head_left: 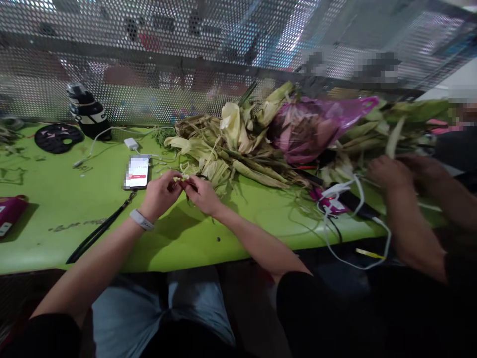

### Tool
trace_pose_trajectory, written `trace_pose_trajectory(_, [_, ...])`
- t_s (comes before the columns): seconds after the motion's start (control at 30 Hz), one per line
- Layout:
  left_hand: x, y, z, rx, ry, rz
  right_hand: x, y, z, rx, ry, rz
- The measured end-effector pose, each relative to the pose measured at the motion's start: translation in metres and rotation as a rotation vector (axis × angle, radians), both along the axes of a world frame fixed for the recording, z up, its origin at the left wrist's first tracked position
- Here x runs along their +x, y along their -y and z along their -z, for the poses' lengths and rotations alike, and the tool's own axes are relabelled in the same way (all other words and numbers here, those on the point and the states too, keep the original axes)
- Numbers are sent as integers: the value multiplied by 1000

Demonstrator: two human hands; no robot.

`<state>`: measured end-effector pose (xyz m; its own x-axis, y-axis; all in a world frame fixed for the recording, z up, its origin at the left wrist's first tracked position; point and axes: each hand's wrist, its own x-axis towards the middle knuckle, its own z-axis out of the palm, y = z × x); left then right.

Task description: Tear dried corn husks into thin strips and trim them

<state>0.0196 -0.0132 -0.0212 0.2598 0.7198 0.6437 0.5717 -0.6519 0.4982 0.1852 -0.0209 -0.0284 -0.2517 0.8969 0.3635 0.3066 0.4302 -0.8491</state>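
My left hand (pixel 161 195) and my right hand (pixel 204 195) meet over the green table, fingers closed in a pinch. Between their fingertips shows a small pale-green piece (pixel 185 177), too small to tell its kind. A dark reddish bit also shows by the fingertips. Just beyond my right hand begins a heap of corn husks (pixel 257 174), partly dried and brown. Beside my left hand lies a phone (pixel 137 172) with its screen lit and a black wrist strap (pixel 100 231) attached.
A pink plastic bag (pixel 305 132) rests among the husks. To the right, a co-worker's hands (pixel 391 171) work at more husks, near a purple device with white cables (pixel 335 201). A dark bottle (pixel 87 112), black palette-shaped mat (pixel 59 137) and white charger (pixel 131 144) are at left. Perforated metal stands behind.
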Motion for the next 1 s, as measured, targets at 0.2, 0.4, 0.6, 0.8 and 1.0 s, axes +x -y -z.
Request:
trace_pose_trajectory(0.2, [1, 4, -10, -145, 36, 122, 3, 1, 1, 297, 185, 95])
trace_pose_trajectory(0.4, [-3, 1, -17, -500, 156, 242, 1, 0, 0, -1, -76, 50])
trace_pose_trajectory(0.6, [-5, -5, -13, -734, 268, 338, 1, -7, 4, -305, -346, -91])
trace_pose_trajectory(0.8, [-5, -10, -8, -730, 314, 324, 0, -8, 2, -353, -456, -65])
trace_pose_trajectory(1.0, [-1, -7, -11, -614, 436, 268, 0, -12, 5, -328, -562, 57])
